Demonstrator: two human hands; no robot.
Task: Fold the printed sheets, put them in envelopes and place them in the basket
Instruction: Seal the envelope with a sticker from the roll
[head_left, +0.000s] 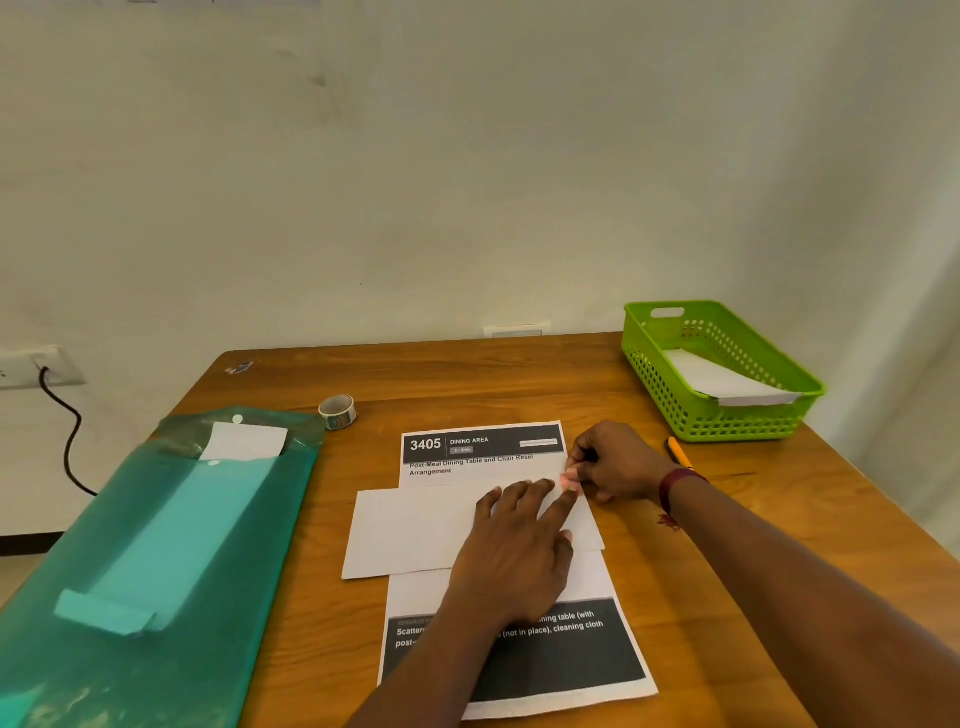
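The printed sheet (483, 452) lies face up in the middle of the counter (467, 379), its header at the far end. A blank white envelope (410, 530) is laid across the sheet's middle and juts out past its left edge. The left hand (514, 551) is pressed flat on the envelope, its fingers (519, 493) straight, a little spread and holding nothing. The right hand (615, 462) is curled at the sheet's right edge, just by the envelope's far right corner. Its thumb and fingertips are drawn narrow in a pinch on the paper there. Whether the sheet alone or the envelope too is caught cannot be told. No crease is seen in the sheet yet.

The step in hand is judged to be the fold, with the envelope seemingly used as a gauge for the panel width. Next, the far part of the sheet would need to be lifted by the pinched edge and brought near over the envelope's line. The edges would have to be kept square while the papers are held from sliding by the left hand, and the crease then pressed.

The green basket (665, 384) stands at the far right, well apart, and 1 finished envelope (722, 382) already lies in it. More white paper is kept in a teal folder (171, 519) at the left, and a tape roll (337, 411) sits just beside its far right corner.
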